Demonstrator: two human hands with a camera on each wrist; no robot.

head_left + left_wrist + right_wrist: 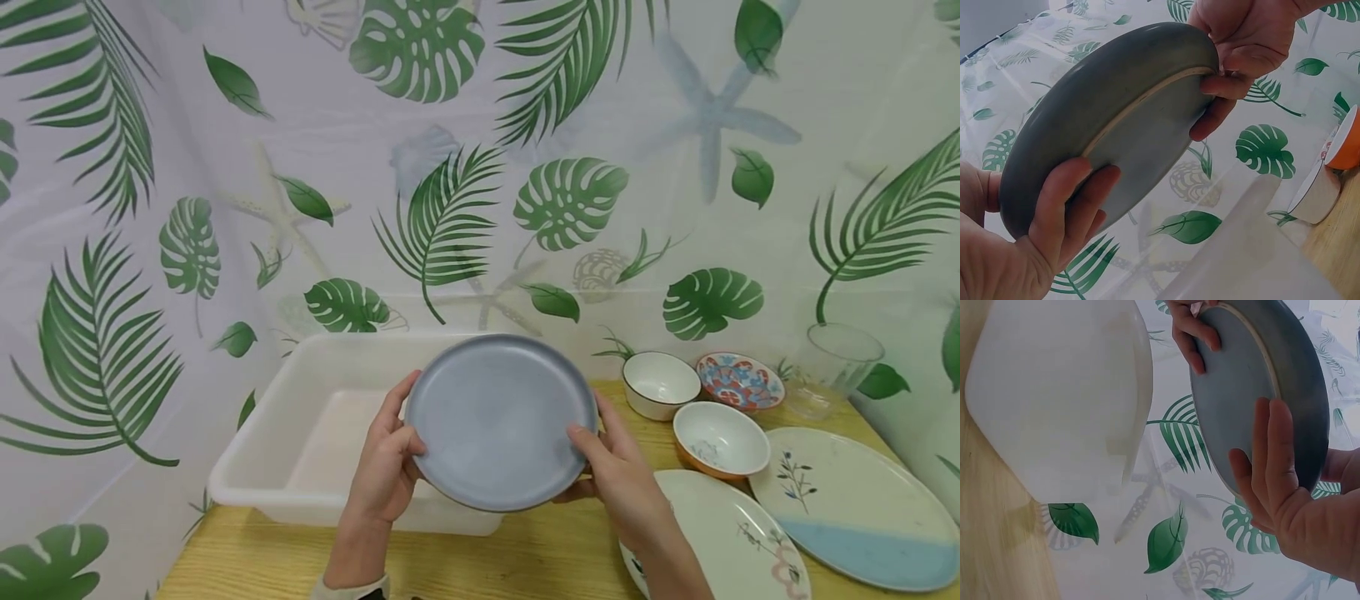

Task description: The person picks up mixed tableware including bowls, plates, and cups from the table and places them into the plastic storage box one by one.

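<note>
A round grey-blue plate (502,423) is held up in the air in front of the white basin, its face tilted toward me. My left hand (386,462) grips its left edge, the thumb on the upper face and the fingers beneath. On the opposite edge my right hand (618,475) holds it the same way, thumb on top. Both wrist views show the plate's underside (1147,125) with a pale foot ring and fingers spread against it. In the right wrist view, the right hand's fingers (1280,444) lie along the underside.
The white plastic basin (258,450) stands at the left on the wooden table (247,558). To the right are a dark-rimmed white bowl (660,379), a patterned bowl (738,379), an orange-sided bowl (723,437), a clear glass (828,375), a flowered plate (720,533) and a cream-and-blue plate (862,500).
</note>
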